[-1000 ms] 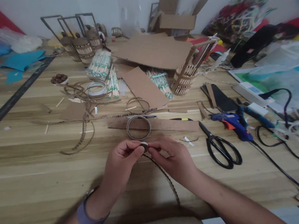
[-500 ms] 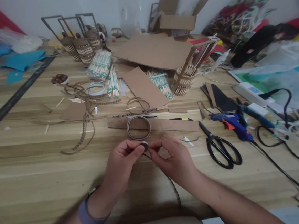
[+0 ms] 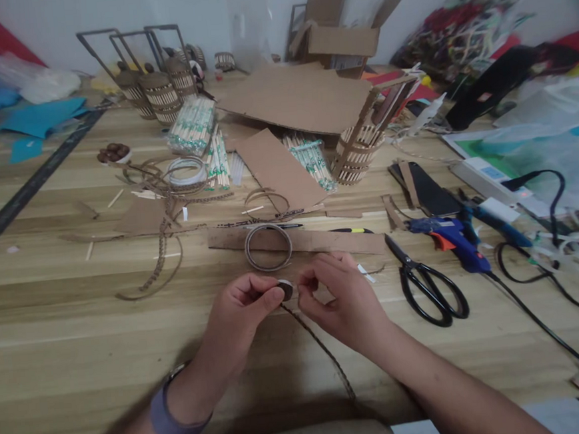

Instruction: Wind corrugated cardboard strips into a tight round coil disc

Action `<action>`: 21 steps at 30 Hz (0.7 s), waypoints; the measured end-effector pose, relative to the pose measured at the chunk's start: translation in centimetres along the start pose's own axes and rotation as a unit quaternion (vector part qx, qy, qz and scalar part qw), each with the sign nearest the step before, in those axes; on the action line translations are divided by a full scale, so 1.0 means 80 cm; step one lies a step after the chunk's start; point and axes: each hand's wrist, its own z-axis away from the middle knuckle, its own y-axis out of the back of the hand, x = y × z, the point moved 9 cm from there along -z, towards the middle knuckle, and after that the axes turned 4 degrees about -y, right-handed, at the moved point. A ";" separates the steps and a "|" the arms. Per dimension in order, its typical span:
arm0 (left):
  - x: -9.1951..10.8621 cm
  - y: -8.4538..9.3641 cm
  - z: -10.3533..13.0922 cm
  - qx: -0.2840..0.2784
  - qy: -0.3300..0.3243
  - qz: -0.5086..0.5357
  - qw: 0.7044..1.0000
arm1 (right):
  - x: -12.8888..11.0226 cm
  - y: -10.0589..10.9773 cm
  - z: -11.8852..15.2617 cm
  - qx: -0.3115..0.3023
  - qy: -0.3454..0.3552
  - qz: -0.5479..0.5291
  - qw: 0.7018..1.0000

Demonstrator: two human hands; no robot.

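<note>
Between the thumb and fingers of my left hand is a small dark coil, round with a paler edge. From it a thin corrugated cardboard strip trails down toward the front of the table. My right hand is just right of the coil and apart from it, fingers curled and closed; whether anything small is pinched in them is hidden. Just beyond both hands, a cardboard ring lies by a flat cardboard strip.
Black-handled scissors and a blue glue gun with a cord lie to the right. Farther back are bundled sticks, loose cardboard strips, a stick-and-cardboard lantern-like model, a phone and a cardboard box.
My right fingertips have drawn slightly right, away from the coil they were close against. The coil has shifted a little right and down in my left hand.
</note>
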 end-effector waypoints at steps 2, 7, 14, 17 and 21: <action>-0.006 -0.005 0.001 -0.029 0.023 0.015 0.999 | 0.002 0.003 -0.003 -0.001 -0.002 0.001 1.000; -0.013 -0.017 0.006 -0.065 0.078 0.032 0.994 | 0.023 0.027 -0.012 0.026 -0.028 0.034 0.999; -0.014 -0.011 0.004 -0.031 0.099 0.034 0.994 | 0.116 0.135 0.013 0.127 -0.183 0.273 0.936; -0.017 -0.009 0.005 -0.027 0.106 0.034 0.993 | 0.151 0.177 0.042 0.159 -0.231 0.399 0.873; -0.020 -0.005 0.004 -0.016 0.106 0.041 0.993 | 0.158 0.200 0.061 0.187 -0.224 0.450 0.844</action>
